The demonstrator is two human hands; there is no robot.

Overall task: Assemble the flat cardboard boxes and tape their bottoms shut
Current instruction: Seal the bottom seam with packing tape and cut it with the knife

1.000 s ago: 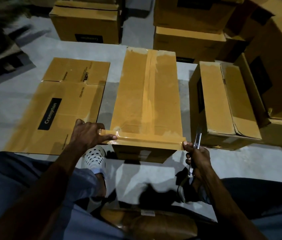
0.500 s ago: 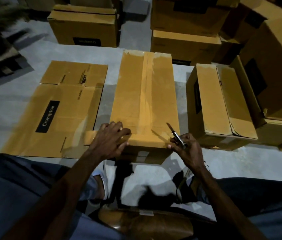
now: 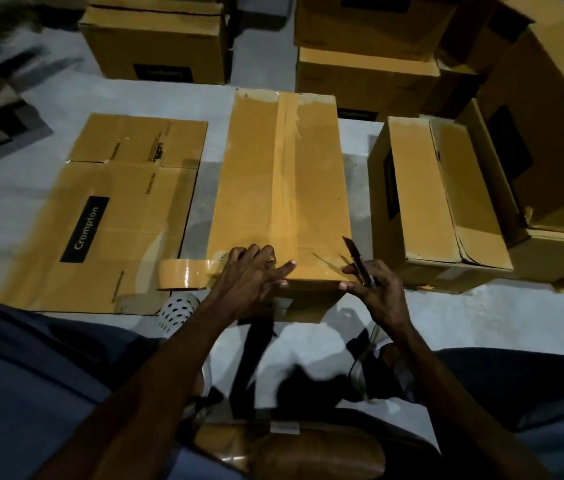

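Left hand (image 3: 249, 275) covers the near-left corner of the taped box (image 3: 280, 188), also the spot where the tape roll (image 3: 187, 273) meets the box; cannot tell if the strip is attached there. Roll's core not visible. Right hand (image 3: 375, 289) hides the cutter (image 3: 360, 263) handle, only blade end shows. Box near face mostly behind both hands, in shadow. Flat carton (image 3: 100, 216) small print too small to read; its near edge hidden by a trouser leg (image 3: 31, 375). Far boxes (image 3: 159, 39) cut by top edge, labels blurred. Right stack (image 3: 550, 116) cut by right edge. Top-left corner smeared, dark. Brown object (image 3: 291, 452) at bottom unidentifiable.
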